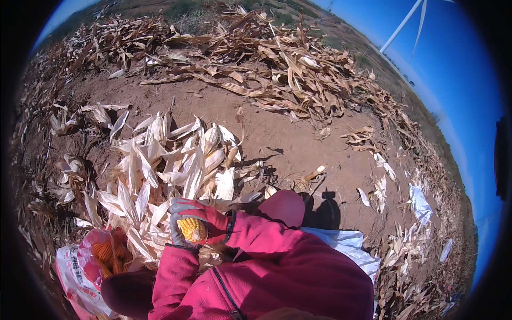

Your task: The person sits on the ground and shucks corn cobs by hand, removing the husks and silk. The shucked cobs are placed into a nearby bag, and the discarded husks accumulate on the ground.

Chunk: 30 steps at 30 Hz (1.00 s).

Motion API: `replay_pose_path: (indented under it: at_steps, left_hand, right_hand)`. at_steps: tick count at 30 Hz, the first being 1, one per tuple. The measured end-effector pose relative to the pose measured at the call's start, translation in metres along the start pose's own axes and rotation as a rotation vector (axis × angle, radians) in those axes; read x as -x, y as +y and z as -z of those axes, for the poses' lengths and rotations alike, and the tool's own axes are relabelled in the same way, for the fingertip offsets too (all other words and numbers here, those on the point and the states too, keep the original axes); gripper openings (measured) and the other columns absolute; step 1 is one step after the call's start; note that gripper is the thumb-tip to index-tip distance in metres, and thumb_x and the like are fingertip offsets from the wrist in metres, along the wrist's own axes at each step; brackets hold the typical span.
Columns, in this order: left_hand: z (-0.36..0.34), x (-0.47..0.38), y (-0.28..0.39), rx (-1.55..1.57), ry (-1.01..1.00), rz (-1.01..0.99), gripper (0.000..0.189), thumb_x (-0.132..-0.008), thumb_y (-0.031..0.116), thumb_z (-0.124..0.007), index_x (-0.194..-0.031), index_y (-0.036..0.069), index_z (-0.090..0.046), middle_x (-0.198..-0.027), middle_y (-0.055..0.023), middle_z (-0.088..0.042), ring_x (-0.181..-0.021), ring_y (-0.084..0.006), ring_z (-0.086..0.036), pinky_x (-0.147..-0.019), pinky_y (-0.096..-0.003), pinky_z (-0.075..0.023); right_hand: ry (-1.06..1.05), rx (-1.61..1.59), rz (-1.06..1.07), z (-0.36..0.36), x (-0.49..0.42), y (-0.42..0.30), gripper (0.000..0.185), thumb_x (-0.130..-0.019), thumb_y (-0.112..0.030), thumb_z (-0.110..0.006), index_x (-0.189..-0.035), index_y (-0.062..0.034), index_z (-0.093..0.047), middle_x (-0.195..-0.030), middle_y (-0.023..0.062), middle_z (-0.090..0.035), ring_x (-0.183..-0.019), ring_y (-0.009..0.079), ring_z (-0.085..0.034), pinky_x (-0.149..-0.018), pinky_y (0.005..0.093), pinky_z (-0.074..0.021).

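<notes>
A yellow ear of corn (193, 230) is held between my two gloved hands, its kernels bare and its pale end towards me. My right hand (214, 220), in a red and grey work glove, wraps over the ear from the right. On the other side, my left hand (176, 228) grips it; that hand is partly hidden by the ear and the right fingers. Just beyond both hands lies a heap of pale corn husks (148, 172), with some ears still in their husks (214, 158).
At lower left, a printed plastic sack (74, 262) holds several husked ears (110, 256). A white sack (344, 244) lies at my right. Dry corn stalks (256, 76) form a bank ahead across bare soil (296, 136). A wind turbine (404, 24) stands far off.
</notes>
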State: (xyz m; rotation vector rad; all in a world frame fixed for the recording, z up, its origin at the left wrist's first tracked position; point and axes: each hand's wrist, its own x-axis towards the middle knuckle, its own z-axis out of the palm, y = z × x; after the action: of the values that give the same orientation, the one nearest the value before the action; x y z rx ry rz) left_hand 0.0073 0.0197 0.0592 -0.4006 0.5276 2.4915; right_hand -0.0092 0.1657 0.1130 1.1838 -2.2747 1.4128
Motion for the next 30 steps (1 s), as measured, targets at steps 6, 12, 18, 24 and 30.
replay_pose_path:
  at_steps: [6, 12, 18, 24, 30]
  left_hand:
    - [0.089, -0.022, 0.057, 0.069, -0.003, -0.285, 0.043, -0.087, 0.040, -0.056, -0.103, 0.000, -0.059, -0.091, -0.0116, -0.064, -0.081, -0.0251, -0.062, -0.075, -0.0348, -0.0515]
    - [0.114, -0.036, 0.047, 0.084, -0.068, -0.458, 0.041, -0.085, 0.046, -0.057, -0.100, 0.008, -0.059, -0.090, -0.0083, -0.062, -0.082, -0.0234, -0.059, -0.075, -0.0358, -0.0497]
    - [0.127, -0.038, 0.050, -0.168, 0.158, -0.396, 0.028, -0.082, 0.030, -0.062, -0.088, 0.003, -0.060, -0.085, -0.0111, -0.064, -0.077, -0.0267, -0.061, -0.074, -0.0379, -0.0520]
    - [0.150, -0.034, 0.086, -0.455, 0.200, -0.419, 0.023, -0.078, 0.017, -0.060, -0.092, -0.002, -0.063, -0.085, -0.0109, -0.064, -0.078, -0.0221, -0.060, -0.074, -0.0337, -0.0483]
    - [0.109, -0.034, 0.061, -0.325, 0.304, -0.400, 0.038, -0.084, 0.033, -0.063, -0.103, 0.001, -0.059, -0.092, -0.0118, -0.063, -0.083, -0.0217, -0.061, -0.071, -0.0335, -0.0493]
  right_hand:
    - [-0.333, 0.169, -0.205, -0.055, 0.017, 0.001, 0.066, -0.074, -0.008, -0.062, -0.136, -0.0152, -0.042, -0.143, 0.0184, -0.031, -0.127, 0.0358, -0.040, -0.105, 0.0439, -0.0348]
    - [0.120, -1.088, -0.923, -0.093, 0.033, 0.038, 0.072, -0.078, -0.034, -0.074, -0.133, -0.0042, -0.038, -0.119, 0.0064, -0.054, -0.107, 0.0106, -0.051, -0.089, 0.0273, -0.0431]
    - [-0.124, -0.726, -0.838, -0.137, 0.067, 0.068, 0.069, -0.071, -0.023, -0.079, -0.126, -0.0036, -0.042, -0.097, 0.0032, -0.063, -0.076, 0.0091, -0.060, -0.062, 0.0251, -0.0487]
    - [-0.329, -1.301, -1.092, -0.103, 0.046, 0.046, 0.046, -0.075, -0.011, -0.075, -0.114, -0.0071, -0.050, -0.090, 0.0027, -0.062, -0.068, 0.0091, -0.058, -0.056, 0.0235, -0.0492]
    - [-0.196, -1.214, -1.112, -0.112, 0.057, 0.048, 0.045, -0.076, -0.012, -0.073, -0.114, -0.0045, -0.050, -0.092, 0.0032, -0.061, -0.073, 0.0120, -0.060, -0.060, 0.0292, -0.0549]
